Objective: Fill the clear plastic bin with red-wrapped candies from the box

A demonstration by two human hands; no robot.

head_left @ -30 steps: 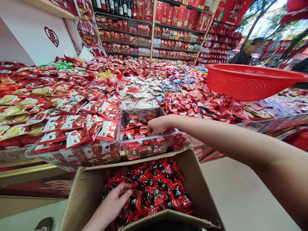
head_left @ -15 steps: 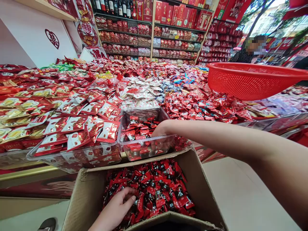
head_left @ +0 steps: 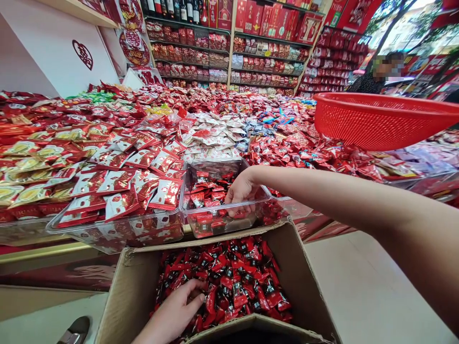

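My left hand [head_left: 181, 306] reaches into an open cardboard box [head_left: 308, 282] and rests on the red-and-black wrapped candies [head_left: 240, 282] heaped inside. Its thumb and forefinger are apart, with nothing visibly gripped; the other fingers are partly hidden. Behind the box stands a clear plastic bin [head_left: 211, 210], partly filled with the same kind of wrapped candies [head_left: 205, 191]. Inside its right side is my right hand [head_left: 242, 191], fingers bent loosely downward by the candies and partly seen through the front wall. No candy shows in that hand.
Piles of red-and-white packets [head_left: 118, 191] lie left of the bin, white packets [head_left: 211, 131] behind it. A red mesh basket [head_left: 383, 122] sits on the goods at right. Stocked shelves [head_left: 193, 52] line the back. A person [head_left: 369, 81] is at far right.
My right hand has risen a little in the plastic bin, so more of it shows. My left hand stays on the candies in the box. The view has shifted slightly.
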